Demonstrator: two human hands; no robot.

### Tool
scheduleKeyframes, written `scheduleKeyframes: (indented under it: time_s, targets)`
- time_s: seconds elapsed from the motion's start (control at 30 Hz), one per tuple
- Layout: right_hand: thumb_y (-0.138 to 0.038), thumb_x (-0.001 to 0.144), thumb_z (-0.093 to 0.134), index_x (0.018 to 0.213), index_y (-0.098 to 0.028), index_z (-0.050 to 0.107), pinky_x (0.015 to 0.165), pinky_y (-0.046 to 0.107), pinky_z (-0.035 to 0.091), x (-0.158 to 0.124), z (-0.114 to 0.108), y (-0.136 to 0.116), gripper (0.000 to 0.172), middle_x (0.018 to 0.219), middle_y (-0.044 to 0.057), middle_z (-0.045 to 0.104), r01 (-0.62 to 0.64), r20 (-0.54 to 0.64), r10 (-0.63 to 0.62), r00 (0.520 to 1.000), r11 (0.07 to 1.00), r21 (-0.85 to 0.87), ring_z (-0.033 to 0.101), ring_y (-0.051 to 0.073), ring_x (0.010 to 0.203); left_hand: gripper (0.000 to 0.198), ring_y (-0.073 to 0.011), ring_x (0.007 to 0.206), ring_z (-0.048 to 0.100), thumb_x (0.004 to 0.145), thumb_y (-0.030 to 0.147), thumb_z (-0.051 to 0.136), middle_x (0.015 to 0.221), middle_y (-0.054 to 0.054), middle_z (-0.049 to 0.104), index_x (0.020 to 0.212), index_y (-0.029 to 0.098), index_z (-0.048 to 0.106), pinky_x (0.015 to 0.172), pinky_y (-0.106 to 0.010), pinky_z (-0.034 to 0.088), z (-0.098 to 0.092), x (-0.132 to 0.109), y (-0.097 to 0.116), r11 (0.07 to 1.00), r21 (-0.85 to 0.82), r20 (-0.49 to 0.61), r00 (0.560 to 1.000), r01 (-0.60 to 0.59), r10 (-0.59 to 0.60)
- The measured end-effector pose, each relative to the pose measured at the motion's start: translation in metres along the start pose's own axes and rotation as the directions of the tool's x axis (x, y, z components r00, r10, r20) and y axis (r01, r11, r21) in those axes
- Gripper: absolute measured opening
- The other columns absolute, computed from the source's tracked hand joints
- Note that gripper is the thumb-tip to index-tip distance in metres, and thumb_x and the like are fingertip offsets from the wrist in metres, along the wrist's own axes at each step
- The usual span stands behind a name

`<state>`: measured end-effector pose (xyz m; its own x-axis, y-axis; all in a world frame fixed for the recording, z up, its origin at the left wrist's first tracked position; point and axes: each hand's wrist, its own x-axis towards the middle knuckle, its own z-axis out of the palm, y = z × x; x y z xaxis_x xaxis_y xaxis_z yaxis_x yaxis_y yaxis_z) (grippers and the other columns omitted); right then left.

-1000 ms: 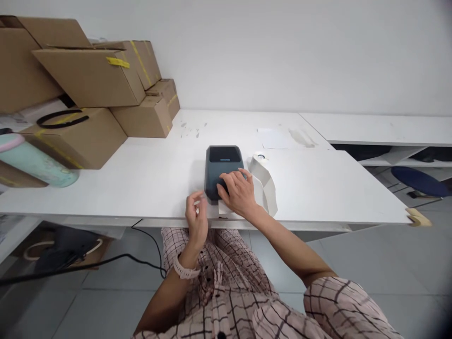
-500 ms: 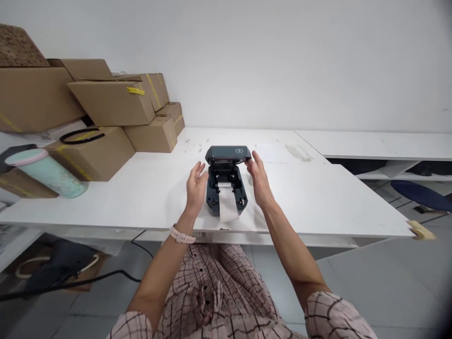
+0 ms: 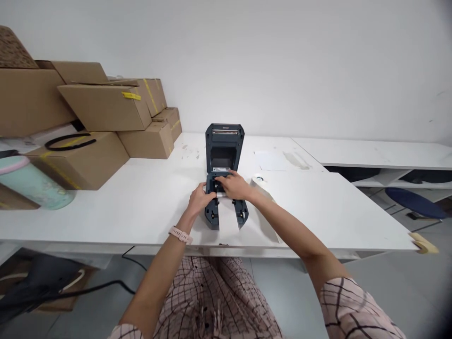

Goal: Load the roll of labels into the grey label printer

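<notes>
A dark label printer (image 3: 226, 146) stands on the table with its lid tipped up and back, showing the hollow inside. A white paper strip (image 3: 229, 217) runs from the middle of the compartment out over the front edge. My left hand (image 3: 199, 200) holds the printer's left side, its thumb reaching over the rim toward the inside. My right hand (image 3: 236, 185) reaches across into the back of the compartment with bent fingers; what they grip there is hidden. Just right of the printer lies a white label roll (image 3: 259, 180), its loose strip partly behind my right forearm.
Cardboard boxes (image 3: 102, 106) are stacked at the left, one with a black band (image 3: 70, 141) on top. Near them lies a mint tumbler (image 3: 38, 181). White paper (image 3: 270, 161) lies on the white table (image 3: 141, 207). A blue stool (image 3: 415, 202) stands beyond the right end.
The printer lid has swung from partly raised to fully up and back. My right hand has moved from the lid's right side into the compartment, and my left hand now touches the printer.
</notes>
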<state>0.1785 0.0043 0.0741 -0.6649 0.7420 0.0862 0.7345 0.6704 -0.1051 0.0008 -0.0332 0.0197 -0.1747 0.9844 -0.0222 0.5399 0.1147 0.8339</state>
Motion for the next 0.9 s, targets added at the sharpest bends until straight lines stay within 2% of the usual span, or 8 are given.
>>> scheduleKeyframes:
  time_s: [0.1,0.27,0.43,0.53,0.63,0.77,0.83,0.9]
  targets:
    - [-0.012,0.092,0.054,0.154,-0.002,0.045,0.124,0.048,0.024,0.009,0.006,-0.002,0.063,0.11,0.021,0.079,0.022,0.112,-0.017,0.994,0.999,-0.039,0.073,0.031,0.113,0.057,-0.0173,0.064,0.055,0.072,0.023,0.067,0.066,0.003,0.057,0.127,0.012,0.068,0.058,-0.027,0.039,-0.002,0.004,-0.003,0.999,-0.044,0.025,0.999,-0.028,0.029]
    - [-0.023,0.098,0.05,0.167,-0.008,0.023,0.099,0.048,0.049,0.016,0.008,0.007,0.075,0.121,0.024,0.077,0.021,0.308,-0.015,0.951,1.0,-0.015,0.073,0.037,0.109,0.058,-0.0132,0.053,0.047,0.07,0.017,0.06,0.058,0.008,0.049,0.127,0.013,0.07,0.053,-0.025,0.037,-0.004,0.007,-0.009,0.993,-0.113,0.073,0.996,-0.035,0.043]
    - [-0.029,0.096,0.059,0.156,-0.014,0.047,0.092,0.045,0.054,0.018,-0.001,0.015,0.064,0.128,0.022,0.073,0.07,0.399,-0.094,0.912,0.995,0.075,0.072,0.036,0.109,0.062,-0.0121,0.057,0.043,0.07,0.019,0.062,0.058,0.009,0.044,0.131,0.008,0.069,0.057,-0.025,0.036,0.004,0.005,-0.016,0.976,-0.21,-0.033,0.998,-0.059,0.053]
    - [-0.028,0.095,0.064,0.148,-0.016,0.057,0.088,0.037,0.055,0.011,-0.02,0.028,0.055,0.121,0.015,0.076,0.13,0.404,-0.287,0.869,0.919,0.372,0.072,0.027,0.102,0.067,-0.0119,0.058,0.043,0.071,0.024,0.064,0.059,0.009,0.043,0.135,0.008,0.067,0.059,-0.026,0.037,0.009,0.004,-0.022,0.953,-0.299,-0.049,0.998,-0.057,0.045]
    - [-0.04,0.092,0.071,0.144,-0.021,0.061,0.09,0.039,0.055,-0.019,-0.044,0.059,0.057,0.117,0.011,0.076,0.145,0.204,-0.411,0.888,0.674,0.725,0.07,0.024,0.102,0.071,-0.0124,0.06,0.045,0.071,0.03,0.067,0.061,0.009,0.044,0.138,0.007,0.065,0.063,-0.027,0.039,0.011,0.004,-0.024,0.934,-0.353,-0.045,0.998,-0.05,0.036]
    - [-0.057,0.074,0.086,0.113,-0.027,0.077,0.084,0.048,0.056,-0.1,-0.056,0.12,0.05,0.099,0.01,0.077,0.115,-0.071,-0.108,0.992,0.483,0.868,0.072,0.029,0.092,0.074,-0.0128,0.063,0.045,0.07,0.034,0.068,0.064,0.009,0.043,0.138,0.007,0.064,0.066,-0.028,0.039,0.011,0.003,-0.023,0.922,-0.385,-0.047,0.999,-0.033,0.016]
    - [-0.06,0.067,0.091,0.1,-0.03,0.079,0.077,0.049,0.056,-0.149,-0.049,0.15,0.046,0.089,0.012,0.075,0.116,-0.197,0.139,0.971,0.447,0.887,0.072,0.031,0.084,0.076,-0.0125,0.062,0.044,0.068,0.036,0.07,0.064,0.009,0.041,0.138,0.007,0.064,0.065,-0.028,0.038,0.012,0.002,-0.021,0.915,-0.403,-0.054,0.999,-0.019,-0.004]
    - [-0.058,0.065,0.093,0.097,-0.034,0.078,0.072,0.047,0.056,-0.192,-0.036,0.173,0.043,0.09,0.013,0.074,0.128,-0.283,0.358,0.89,0.399,0.908,0.071,0.031,0.084,0.077,-0.012,0.061,0.043,0.067,0.037,0.071,0.064,0.01,0.04,0.138,0.008,0.064,0.064,-0.027,0.038,0.013,0.002,-0.021,0.904,-0.427,-0.06,0.998,-0.012,-0.015]
